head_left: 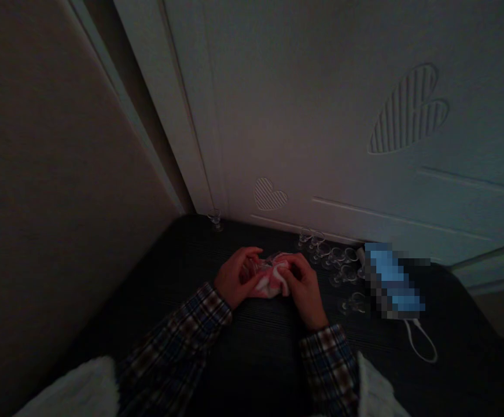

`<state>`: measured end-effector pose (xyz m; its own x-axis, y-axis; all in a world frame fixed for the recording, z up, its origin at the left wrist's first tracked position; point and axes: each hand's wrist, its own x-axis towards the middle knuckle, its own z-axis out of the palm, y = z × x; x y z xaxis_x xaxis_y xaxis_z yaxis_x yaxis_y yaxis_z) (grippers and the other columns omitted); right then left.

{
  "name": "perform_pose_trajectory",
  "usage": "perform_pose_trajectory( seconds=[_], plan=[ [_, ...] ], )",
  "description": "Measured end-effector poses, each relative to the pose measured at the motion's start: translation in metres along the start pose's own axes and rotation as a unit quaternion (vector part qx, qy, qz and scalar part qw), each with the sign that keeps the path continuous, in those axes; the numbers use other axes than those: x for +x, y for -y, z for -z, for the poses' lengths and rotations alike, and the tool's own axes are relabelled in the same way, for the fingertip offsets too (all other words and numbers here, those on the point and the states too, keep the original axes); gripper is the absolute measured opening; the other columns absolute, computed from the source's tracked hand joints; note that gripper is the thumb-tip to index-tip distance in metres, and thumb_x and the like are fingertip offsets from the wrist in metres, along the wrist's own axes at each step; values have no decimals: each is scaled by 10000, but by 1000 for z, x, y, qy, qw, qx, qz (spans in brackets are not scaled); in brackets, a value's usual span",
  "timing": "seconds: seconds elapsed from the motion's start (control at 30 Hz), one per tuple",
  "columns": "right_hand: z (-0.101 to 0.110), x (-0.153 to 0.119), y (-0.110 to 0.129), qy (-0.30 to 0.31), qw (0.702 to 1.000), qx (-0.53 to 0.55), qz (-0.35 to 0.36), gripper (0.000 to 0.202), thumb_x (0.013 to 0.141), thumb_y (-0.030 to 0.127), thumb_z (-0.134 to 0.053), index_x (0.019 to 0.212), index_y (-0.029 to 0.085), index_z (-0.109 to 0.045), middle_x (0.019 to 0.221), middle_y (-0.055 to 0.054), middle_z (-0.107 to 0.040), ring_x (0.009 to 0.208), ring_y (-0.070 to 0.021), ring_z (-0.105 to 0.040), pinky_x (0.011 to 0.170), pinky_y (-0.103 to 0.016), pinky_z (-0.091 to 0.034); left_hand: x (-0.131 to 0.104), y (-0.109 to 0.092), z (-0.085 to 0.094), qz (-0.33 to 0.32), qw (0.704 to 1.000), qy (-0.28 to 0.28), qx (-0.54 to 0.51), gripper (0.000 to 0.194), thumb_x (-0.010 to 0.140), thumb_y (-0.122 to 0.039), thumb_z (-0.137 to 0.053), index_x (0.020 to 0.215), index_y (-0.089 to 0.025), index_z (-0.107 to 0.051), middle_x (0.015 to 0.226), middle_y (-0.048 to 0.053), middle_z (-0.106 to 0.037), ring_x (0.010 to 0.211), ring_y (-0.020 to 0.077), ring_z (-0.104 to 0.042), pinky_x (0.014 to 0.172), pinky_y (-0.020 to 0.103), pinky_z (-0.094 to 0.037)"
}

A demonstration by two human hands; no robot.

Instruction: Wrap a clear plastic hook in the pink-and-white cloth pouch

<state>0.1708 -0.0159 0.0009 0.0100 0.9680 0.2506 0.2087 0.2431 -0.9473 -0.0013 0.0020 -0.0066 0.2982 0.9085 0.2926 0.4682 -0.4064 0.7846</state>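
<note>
Near the middle of the dark table point(252, 347), my left hand point(236, 278) curls around a small clear glass point(264, 265), which is partly hidden by the fingers and cloth. My right hand point(304, 288) pinches a pink and white cloth point(272, 284) that lies bunched against the glass, between both hands. The cloth's lower edge hangs at the table top. The scene is dim, so the outline of the glass is hard to make out.
Several small clear glasses point(336, 259) stand close together right of my hands, and one glass point(216, 220) stands alone at the back left. A blurred-out device point(393, 281) with a white cable point(420, 347) lies at the right. A pale panel with hearts rises behind.
</note>
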Motion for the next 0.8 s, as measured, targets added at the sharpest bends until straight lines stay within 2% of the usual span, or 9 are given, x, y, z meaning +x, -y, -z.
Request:
perform_pose_trajectory(
  seconds=[0.07, 0.13, 0.27, 0.4, 0.53, 0.67, 0.8],
  plan=[
    [2, 0, -2, -19, 1000, -4, -7, 108, 780, 251, -539, 845, 204, -611, 846, -15, -569, 837, -156, -527, 806, -307, -409, 0, 2, 0, -19, 1000, -14, -3, 425, 751, -294, -582, 1137, -198, -432, 997, 53, -549, 764, 137, -563, 638, 267, -495],
    [4, 1, -3, -32, 999, 7, -8, 125, 783, 272, -536, 854, 200, -608, 863, -21, -572, 843, -157, -529, 792, -301, -416, 0, 4, 0, -39, 999, -29, 5, 391, 753, -268, -583, 1116, -197, -453, 1030, 60, -547, 822, 151, -565, 712, 297, -494],
    [4, 2, -3, -41, 998, 42, -8, 145, 779, 290, -538, 859, 189, -605, 888, -30, -586, 861, -162, -536, 800, -303, -423, 1, 6, 3, -58, 998, -21, 25, 311, 773, -241, -553, 1075, -186, -503, 1067, 67, -563, 951, 185, -550, 827, 342, -465],
    [1, 3, -2, -26, 997, 77, -15, 135, 779, 273, -535, 864, 187, -595, 888, -27, -585, 861, -158, -544, 796, -297, -430, 3, 3, 7, -16, 1000, -4, 15, 273, 798, -250, -511, 1065, -194, -529, 1061, 46, -602, 950, 178, -571, 863, 341, -453],
    [0, 2, -2, -25, 997, 65, -16, 133, 778, 280, -536, 860, 188, -588, 890, -25, -591, 867, -156, -541, 806, -296, -427, 4, 1, 7, 31, 999, 17, -37, 298, 803, -264, -500, 1090, -183, -507, 1043, 47, -627, 918, 166, -601, 843, 319, -475],
    [2, 0, -3, -23, 998, 56, -15, 126, 770, 276, -544, 858, 193, -577, 901, -24, -598, 873, -158, -544, 799, -294, -430, 4, 2, 6, 39, 997, 21, -68, 317, 810, -297, -490, 1100, -170, -501, 1032, 60, -636, 928, 168, -603, 847, 318, -478],
    [2, 0, -4, 4, 998, 57, -11, 124, 758, 251, -549, 869, 199, -566, 890, -15, -589, 844, -153, -549, 766, -281, -441, 4, 5, 7, 34, 998, 12, -52, 319, 825, -318, -454, 1105, -174, -508, 1014, 64, -642, 914, 179, -610, 836, 330, -480]
  ],
)
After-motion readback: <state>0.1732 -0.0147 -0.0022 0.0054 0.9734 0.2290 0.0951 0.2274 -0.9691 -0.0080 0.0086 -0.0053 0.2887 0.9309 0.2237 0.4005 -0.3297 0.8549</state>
